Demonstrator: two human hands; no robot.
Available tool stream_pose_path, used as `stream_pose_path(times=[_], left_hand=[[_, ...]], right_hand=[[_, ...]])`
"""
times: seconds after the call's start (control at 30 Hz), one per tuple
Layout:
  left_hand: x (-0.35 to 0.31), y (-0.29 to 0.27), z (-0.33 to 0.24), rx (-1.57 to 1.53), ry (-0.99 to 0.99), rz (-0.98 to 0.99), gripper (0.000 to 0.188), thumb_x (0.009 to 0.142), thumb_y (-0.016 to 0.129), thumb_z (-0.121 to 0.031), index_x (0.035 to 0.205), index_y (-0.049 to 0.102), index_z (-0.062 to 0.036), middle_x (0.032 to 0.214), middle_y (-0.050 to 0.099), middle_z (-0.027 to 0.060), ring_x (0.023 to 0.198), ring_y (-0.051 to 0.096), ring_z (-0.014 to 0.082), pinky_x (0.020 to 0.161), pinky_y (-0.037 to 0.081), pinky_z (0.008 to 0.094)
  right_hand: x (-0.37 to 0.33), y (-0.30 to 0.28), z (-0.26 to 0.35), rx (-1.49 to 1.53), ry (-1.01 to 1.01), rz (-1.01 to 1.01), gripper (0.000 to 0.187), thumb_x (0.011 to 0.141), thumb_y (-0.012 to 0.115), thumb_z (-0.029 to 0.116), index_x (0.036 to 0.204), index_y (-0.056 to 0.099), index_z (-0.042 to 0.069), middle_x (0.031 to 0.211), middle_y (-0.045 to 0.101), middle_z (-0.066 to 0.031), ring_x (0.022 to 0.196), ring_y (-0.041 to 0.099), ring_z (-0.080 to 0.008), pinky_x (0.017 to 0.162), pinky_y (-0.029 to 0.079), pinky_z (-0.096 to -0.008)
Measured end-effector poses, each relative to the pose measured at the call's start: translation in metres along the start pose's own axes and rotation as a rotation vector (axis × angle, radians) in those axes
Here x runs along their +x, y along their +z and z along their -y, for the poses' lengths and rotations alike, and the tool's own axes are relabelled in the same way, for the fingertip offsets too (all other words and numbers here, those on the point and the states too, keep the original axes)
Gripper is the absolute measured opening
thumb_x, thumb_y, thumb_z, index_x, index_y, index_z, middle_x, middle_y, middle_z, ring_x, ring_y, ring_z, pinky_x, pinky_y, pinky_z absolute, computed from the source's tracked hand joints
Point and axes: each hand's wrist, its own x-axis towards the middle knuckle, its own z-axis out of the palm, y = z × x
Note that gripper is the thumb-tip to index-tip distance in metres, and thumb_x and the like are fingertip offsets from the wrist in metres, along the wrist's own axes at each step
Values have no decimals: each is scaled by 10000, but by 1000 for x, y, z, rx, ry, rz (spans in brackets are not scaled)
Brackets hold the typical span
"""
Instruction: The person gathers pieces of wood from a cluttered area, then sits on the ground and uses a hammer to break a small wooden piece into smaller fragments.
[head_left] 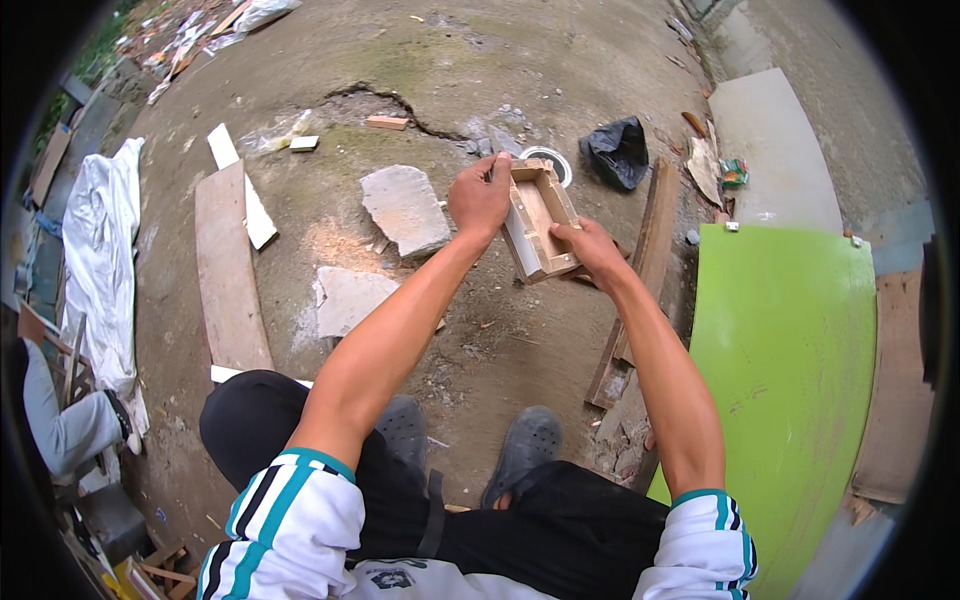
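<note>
Between both my hands, held up off the ground and slightly tilted, is a small open wooden box [524, 238] with pale inner walls. My left hand [480, 196] is closed at its far left corner, thumb and fingers pinched together there. Whether those fingers also hold something small I cannot make out. At the near right corner my right hand [597, 252] grips the box, its thumb over the rim and its other fingers hidden underneath. Just beyond the box a round white-rimmed thing [560, 160] lies on the ground, partly covered by the box.
Broken concrete slabs [405, 210] and a long board [232, 265] lie to the left. Right of the box are a black bag [616, 152], long timber pieces [655, 240] and a green panel [785, 350]. Another person's leg [70, 420] shows at far left.
</note>
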Motion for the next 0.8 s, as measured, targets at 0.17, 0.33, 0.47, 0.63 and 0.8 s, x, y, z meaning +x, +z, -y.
stream_pose_path(times=[0.17, 0.33, 0.47, 0.63, 0.8], left_hand=[[0, -36, 6, 56, -71, -106, 415, 937, 585, -445, 1088, 743, -92, 844, 730, 153, 811, 702, 284, 723, 524, 366], [-24, -40, 14, 61, 43, 159, 433, 969, 577, -363, 1086, 722, 28, 830, 744, 125, 769, 679, 150, 716, 508, 289], [-34, -40, -1, -186, -126, 229, 433, 1006, 563, -360, 880, 753, 7, 692, 705, 65, 734, 660, 117, 689, 505, 258], [-33, -18, -2, -208, 374, 197, 570, 912, 694, -427, 1335, 556, -72, 1004, 722, 142, 859, 705, 180, 722, 538, 307], [-38, -9, -1, -22, 423, 481, 839, 859, 724, -473, 1521, 348, -119, 1124, 693, 164, 941, 702, 223, 770, 541, 318]], right_hand=[[20, 39, 13, -159, -137, -115, 348, 890, 610, 235, 1137, 610, -10, 931, 671, -111, 747, 661, -204, 624, 557, -380], [61, 51, 11, -82, -102, -292, 343, 898, 619, 237, 1130, 585, -13, 997, 659, -143, 807, 661, -230, 622, 553, -419], [48, 25, 23, 46, -103, -421, 484, 930, 605, 315, 1293, 465, 27, 1171, 604, -160, 942, 640, -270, 641, 568, -452], [13, 11, 27, 187, -137, -290, 552, 977, 555, 386, 1329, 424, -18, 1170, 602, -181, 860, 662, -279, 595, 587, -407], [-22, 5, 28, 217, -133, -261, 618, 1008, 490, 426, 1413, 331, -13, 1274, 552, -209, 1045, 628, -294, 635, 605, -405]])
